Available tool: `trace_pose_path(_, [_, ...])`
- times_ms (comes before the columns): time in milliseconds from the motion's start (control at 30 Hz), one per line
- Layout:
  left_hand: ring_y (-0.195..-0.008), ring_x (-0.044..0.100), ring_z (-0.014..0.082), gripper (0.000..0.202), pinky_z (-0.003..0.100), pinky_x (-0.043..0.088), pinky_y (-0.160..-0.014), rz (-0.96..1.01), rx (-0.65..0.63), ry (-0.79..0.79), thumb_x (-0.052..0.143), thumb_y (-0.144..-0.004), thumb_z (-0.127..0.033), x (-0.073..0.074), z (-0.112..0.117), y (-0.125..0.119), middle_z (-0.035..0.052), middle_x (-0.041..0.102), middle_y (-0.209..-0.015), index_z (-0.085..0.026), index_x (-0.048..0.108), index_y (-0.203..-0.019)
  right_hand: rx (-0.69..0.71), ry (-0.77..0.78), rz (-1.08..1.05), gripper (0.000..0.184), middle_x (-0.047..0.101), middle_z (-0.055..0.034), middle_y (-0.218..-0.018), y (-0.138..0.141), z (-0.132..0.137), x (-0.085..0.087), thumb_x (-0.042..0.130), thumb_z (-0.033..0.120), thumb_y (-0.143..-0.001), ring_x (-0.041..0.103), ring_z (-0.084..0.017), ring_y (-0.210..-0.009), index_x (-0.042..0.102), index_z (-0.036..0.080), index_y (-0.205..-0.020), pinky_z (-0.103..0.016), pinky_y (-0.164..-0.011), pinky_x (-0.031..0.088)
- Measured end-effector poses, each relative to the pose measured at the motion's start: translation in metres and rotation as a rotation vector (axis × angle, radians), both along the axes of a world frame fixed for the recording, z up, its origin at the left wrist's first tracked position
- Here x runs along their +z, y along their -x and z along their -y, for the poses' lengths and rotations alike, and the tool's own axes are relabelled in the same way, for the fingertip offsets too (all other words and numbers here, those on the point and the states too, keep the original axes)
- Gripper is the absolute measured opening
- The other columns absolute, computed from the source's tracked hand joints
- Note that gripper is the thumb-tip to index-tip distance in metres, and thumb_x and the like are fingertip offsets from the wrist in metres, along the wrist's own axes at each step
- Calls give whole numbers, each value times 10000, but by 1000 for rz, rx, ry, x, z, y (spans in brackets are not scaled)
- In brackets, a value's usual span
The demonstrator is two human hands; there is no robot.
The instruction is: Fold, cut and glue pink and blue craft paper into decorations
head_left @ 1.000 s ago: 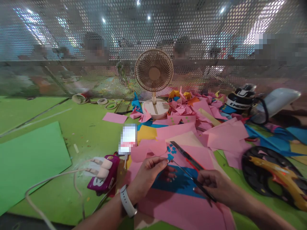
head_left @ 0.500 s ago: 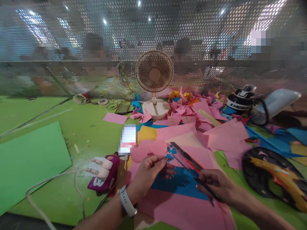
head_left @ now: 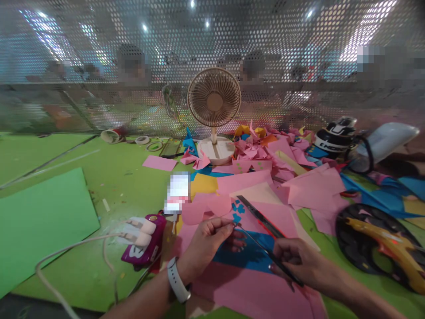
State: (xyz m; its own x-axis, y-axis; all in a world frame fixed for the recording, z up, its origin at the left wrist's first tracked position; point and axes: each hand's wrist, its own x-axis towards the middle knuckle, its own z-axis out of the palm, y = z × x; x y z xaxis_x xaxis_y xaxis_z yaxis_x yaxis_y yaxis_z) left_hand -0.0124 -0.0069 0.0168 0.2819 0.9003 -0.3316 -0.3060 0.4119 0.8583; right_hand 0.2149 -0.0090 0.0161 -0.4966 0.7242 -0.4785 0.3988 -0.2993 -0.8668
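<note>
Head view, only one: thin tool [head_left: 263, 249] sits in the right hand [head_left: 294, 257], fingers wrapped round its dark handle; its long axis slants forward and left to the left hand [head_left: 212, 239]. Left thumb and forefinger meet at the tool's tip; cannot tell whether they press on the tip, a scrap or nothing. Other left fingers hang loosely curled over the blue sheet [head_left: 244, 259]. Nearest blue scrap [head_left: 236, 218] is just beyond the tip, forward and slightly right of the left fingertips; touching or apart, cannot tell. Left hand is clearly the nearer one. More blue cutouts [head_left: 240, 208] lie past it on pink paper. Cutter knife [head_left: 260, 216] lies right of the cutouts, slanting much like the tool, near end just beside the right hand, limiting room on that side. Gap between the hands is narrow, tool across it, blue sheet below. Pink paper [head_left: 259, 292] continues toward the wearer. Farther out: phone [head_left: 179, 192] and purple case [head_left: 156, 243] left, black tray [head_left: 348, 261] with yellow glue gun [head_left: 381, 241] right.
</note>
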Motion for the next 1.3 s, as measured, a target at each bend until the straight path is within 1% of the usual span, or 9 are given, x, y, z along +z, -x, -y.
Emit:
trace_pose_path(167, [-626,649,141,226,260,515,-611,-15,1,-13,665,-758,-342,-1,0,0,55,700,-749,-133,644,-841,-6,-6,-9,317,448,70,-485,0,0,-2,719,341,-673,434,-56,-422,457,163,-647,-151,-391,317])
trace_pose_path(400, [-654,645,138,213,250,510,-613,-46,-8,-19,651,-774,-341,-2,0,1,53,700,-768,-136,648,-832,-17,10,-8,309,459,71,-477,0,2,-3,709,343,-679,444,-58,-418,458,163,-660,-158,-402,342])
trace_pose_path(533, [-652,647,145,226,265,514,-621,-44,-5,-15,658,-764,-355,-2,0,1,49,699,-763,-143,648,-840,-27,4,7,310,454,68,-481,0,1,-1,710,356,-670,423,-53,-423,472,157,-659,-155,-400,316])
trace_pose_path(667, [-652,645,139,220,277,521,-646,-44,2,-29,659,-764,-356,-2,0,3,43,701,-765,-152,653,-845,-64,-1,6,333,435,75,-485,1,-1,1,719,385,-644,416,-55,-435,468,167,-639,-155,-405,314])
trace_pose_path(767, [-659,648,143,223,267,518,-625,-46,-6,-14,664,-756,-365,-1,0,3,43,700,-763,-156,652,-832,-103,-16,13,347,414,80,-486,1,-1,2,724,415,-622,399,-55,-437,472,177,-620,-159,-414,329])
trace_pose_path(900, [-664,649,153,248,264,512,-603,-71,-4,6,680,-735,-381,0,-1,1,51,701,-767,-151,645,-821,-121,-22,26,362,405,79,-480,2,-1,4,718,462,-606,388,-59,-426,484,185,-611,-169,-411,334])
trace_pose_path(1000, [-656,648,154,264,267,510,-602,-74,4,15,686,-726,-387,0,-1,1,52,701,-769,-148,643,-830,-136,-18,17,372,401,80,-480,2,-1,5,722,465,-601,389,-58,-424,475,187,-607,-171,-412,340])
trace_pose_path(1167, [-640,639,144,260,271,509,-620,-47,18,-9,673,-744,-385,-2,-2,3,60,703,-796,-148,640,-844,-104,27,-16,381,404,83,-475,-2,-2,7,721,456,-614,422,-64,-418,454,184,-614,-177,-417,365])
trace_pose_path(1300, [-634,636,137,237,275,516,-631,-24,38,-35,657,-769,-359,-1,-1,3,61,707,-809,-149,637,-877,-59,21,-9,364,426,77,-497,-3,-2,11,707,427,-641,443,-62,-434,439,183,-610,-169,-425,368])
